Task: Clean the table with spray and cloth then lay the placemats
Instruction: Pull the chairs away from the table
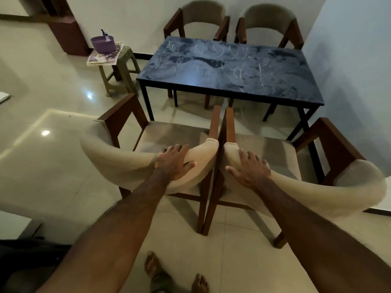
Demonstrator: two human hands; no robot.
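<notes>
Head view, looking down and forward.

Left hand (173,161): lies over the top of the curved beige upholstered backrest of the near left wooden armchair (131,163). Fingers curl over the far edge of the backrest, thumb on the near face, so the hand grips the backrest close to its right end.

Right hand (250,168): lies on the beige backrest of the near right wooden armchair (317,187), near its left end. Fingers spread and bent over the top, thumb stretched out to the left. It holds the backrest.

The two near armchairs stand side by side, their inner brown armrests almost touching. Both face the table and stand clear of it, on the near side.

Dark blue marbled rectangular table top on a black metal frame (230,68): far from the hands, centre right. Pale scribbled marks run across its surface.

Two more beige and brown armchairs (203,15) stand at the far side of the table, against the white wall.

Left of the table: small olive plastic stool (120,70). A purple floral placemat (101,57) lies on it, overhanging the edge. A purple round plastic bowl (103,44) sits on the placemat, and a blue-topped spray bottle (105,34) sticks up out of the bowl. Cloth: cannot tell whether one is in the bowl.

Bare feet (175,273) on the glossy cream floor tiles (53,85), bottom centre.
</notes>
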